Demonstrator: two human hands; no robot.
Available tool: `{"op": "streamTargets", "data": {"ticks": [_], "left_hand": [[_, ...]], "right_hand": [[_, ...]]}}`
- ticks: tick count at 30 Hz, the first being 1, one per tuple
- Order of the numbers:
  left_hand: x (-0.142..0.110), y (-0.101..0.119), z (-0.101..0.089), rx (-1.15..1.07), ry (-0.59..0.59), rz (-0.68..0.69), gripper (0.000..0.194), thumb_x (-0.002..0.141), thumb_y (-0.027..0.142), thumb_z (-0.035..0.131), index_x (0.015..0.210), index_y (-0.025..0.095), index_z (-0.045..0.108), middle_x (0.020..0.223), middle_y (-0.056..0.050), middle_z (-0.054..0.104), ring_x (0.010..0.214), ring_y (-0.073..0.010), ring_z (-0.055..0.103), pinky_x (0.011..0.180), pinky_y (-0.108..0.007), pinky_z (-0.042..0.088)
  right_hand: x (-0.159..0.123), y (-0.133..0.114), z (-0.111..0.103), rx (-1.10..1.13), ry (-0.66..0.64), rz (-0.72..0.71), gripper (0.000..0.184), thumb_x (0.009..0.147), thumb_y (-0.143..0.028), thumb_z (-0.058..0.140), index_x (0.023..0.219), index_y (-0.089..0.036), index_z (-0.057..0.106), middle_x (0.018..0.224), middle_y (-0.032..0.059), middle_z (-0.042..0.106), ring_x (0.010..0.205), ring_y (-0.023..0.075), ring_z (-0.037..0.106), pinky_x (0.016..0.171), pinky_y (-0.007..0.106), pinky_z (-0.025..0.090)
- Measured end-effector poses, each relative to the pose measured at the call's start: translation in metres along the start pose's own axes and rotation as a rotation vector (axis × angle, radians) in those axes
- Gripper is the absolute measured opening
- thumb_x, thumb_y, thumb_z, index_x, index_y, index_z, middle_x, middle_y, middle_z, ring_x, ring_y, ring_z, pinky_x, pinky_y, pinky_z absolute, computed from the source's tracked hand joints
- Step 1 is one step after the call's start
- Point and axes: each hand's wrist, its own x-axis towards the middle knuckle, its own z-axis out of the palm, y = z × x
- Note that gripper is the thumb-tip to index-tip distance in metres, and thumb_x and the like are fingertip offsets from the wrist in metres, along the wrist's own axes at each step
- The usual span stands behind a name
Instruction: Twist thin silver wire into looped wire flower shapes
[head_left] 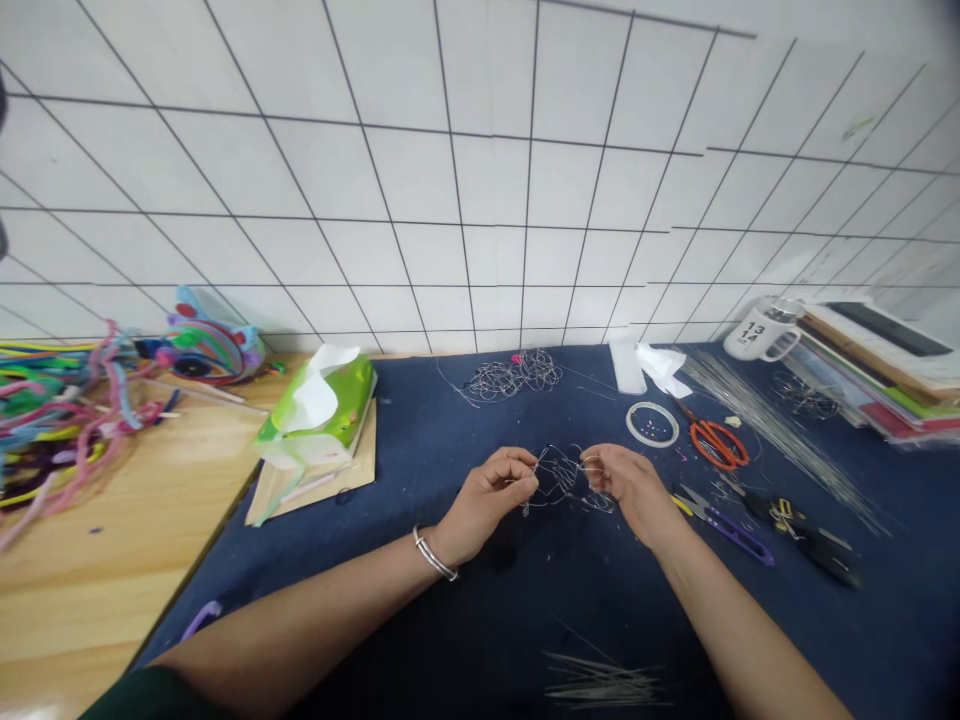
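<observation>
Between my hands, above the dark blue cloth, is a bent figure of thin silvery wire (564,478) with loops and loose curves. My left hand (491,497) pinches its left side between thumb and fingers; a bangle circles that wrist. On the other side, my right hand (626,480) has its fingertips closed on the wire's right part. The exact strands under the fingertips are too fine to make out. Just behind lies a bundle of shaped wire (514,376) with a small pink spot. Short straight wires (604,682) lie near the front edge.
At right lie orange-handled scissors (718,444), purple-handled scissors (731,532), black pliers (821,550), a round white dish (630,424) with beads and long wires (787,435). A mug (763,332) stands behind. Left are a green tissue pack (349,405) and fuzzy pipe cleaners (75,400).
</observation>
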Motion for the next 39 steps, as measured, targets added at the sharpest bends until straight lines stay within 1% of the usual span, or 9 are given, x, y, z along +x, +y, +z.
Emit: {"op": "streamTargets", "data": {"ticks": [4,7,9,14,19,24,30,34,39], "left_hand": [[0.000,0.000,0.000,0.028,0.002,0.021,0.016,0.077,0.029,0.059,0.071,0.014,0.061,0.101,-0.007,0.052,0.091,-0.0163,0.050,0.081,-0.031,0.040],[0.000,-0.001,-0.001,0.027,-0.005,0.021,0.016,0.078,0.028,0.059,0.072,0.014,0.061,0.102,-0.007,0.052,0.090,-0.0161,0.050,0.081,-0.031,0.040],[0.000,-0.001,-0.001,0.029,-0.010,0.022,0.015,0.078,0.028,0.059,0.072,0.014,0.061,0.102,-0.007,0.052,0.091,-0.0161,0.050,0.081,-0.031,0.040],[0.001,-0.002,-0.001,0.052,-0.018,0.042,0.014,0.078,0.027,0.058,0.072,0.015,0.061,0.102,-0.007,0.052,0.093,-0.0162,0.050,0.084,-0.031,0.039],[0.001,-0.003,-0.002,0.065,-0.009,0.050,0.014,0.079,0.027,0.058,0.073,0.015,0.061,0.102,-0.007,0.052,0.094,-0.0170,0.050,0.085,-0.032,0.039],[0.002,-0.004,-0.002,0.065,-0.002,0.046,0.015,0.078,0.027,0.058,0.072,0.014,0.061,0.101,-0.007,0.052,0.096,-0.0179,0.049,0.084,-0.031,0.039],[0.002,-0.005,-0.003,0.055,-0.007,0.036,0.015,0.078,0.028,0.058,0.072,0.014,0.060,0.102,-0.007,0.051,0.096,-0.0178,0.049,0.084,-0.031,0.038],[0.002,-0.006,-0.004,0.042,-0.010,0.028,0.015,0.078,0.028,0.058,0.074,0.014,0.059,0.103,-0.006,0.050,0.093,-0.0166,0.049,0.082,-0.030,0.039],[0.003,-0.006,-0.003,0.034,-0.012,0.018,0.014,0.078,0.027,0.059,0.074,0.014,0.060,0.104,-0.006,0.049,0.093,-0.0158,0.048,0.083,-0.030,0.038]], "right_hand": [[-0.001,-0.004,-0.001,-0.235,-0.033,-0.097,0.026,0.065,-0.031,0.066,0.087,-0.018,0.059,0.071,-0.0013,0.055,0.064,0.0119,0.049,0.060,0.025,0.037],[0.002,-0.002,-0.007,-0.316,-0.037,-0.133,0.022,0.069,-0.027,0.061,0.089,-0.019,0.057,0.072,-0.0016,0.055,0.065,0.0119,0.048,0.062,0.026,0.037],[0.003,-0.002,-0.009,-0.320,-0.056,-0.145,0.022,0.070,-0.024,0.059,0.092,-0.020,0.056,0.075,-0.0008,0.057,0.068,0.0127,0.050,0.065,0.027,0.039],[0.002,-0.005,-0.012,-0.272,-0.116,-0.169,0.031,0.070,-0.019,0.059,0.101,-0.021,0.054,0.092,0.0031,0.059,0.084,0.0162,0.054,0.073,0.030,0.041],[0.000,-0.008,-0.015,-0.311,-0.151,-0.208,0.035,0.070,-0.017,0.059,0.105,-0.023,0.053,0.102,0.0041,0.057,0.088,0.0162,0.053,0.076,0.031,0.041],[-0.001,-0.011,-0.019,-0.393,-0.183,-0.215,0.036,0.072,-0.015,0.058,0.107,-0.023,0.053,0.101,0.0041,0.055,0.090,0.0169,0.051,0.078,0.032,0.040],[0.001,-0.013,-0.022,-0.459,-0.179,-0.230,0.039,0.069,-0.014,0.060,0.107,-0.023,0.052,0.099,0.0037,0.053,0.084,0.0151,0.050,0.075,0.030,0.041],[0.001,-0.014,-0.024,-0.472,-0.183,-0.237,0.038,0.070,-0.015,0.059,0.107,-0.023,0.052,0.100,0.0043,0.053,0.084,0.0154,0.051,0.076,0.031,0.042],[0.001,-0.014,-0.026,-0.433,-0.193,-0.256,0.034,0.073,-0.017,0.056,0.107,-0.022,0.052,0.100,0.0048,0.055,0.088,0.0161,0.052,0.077,0.031,0.042]]}}
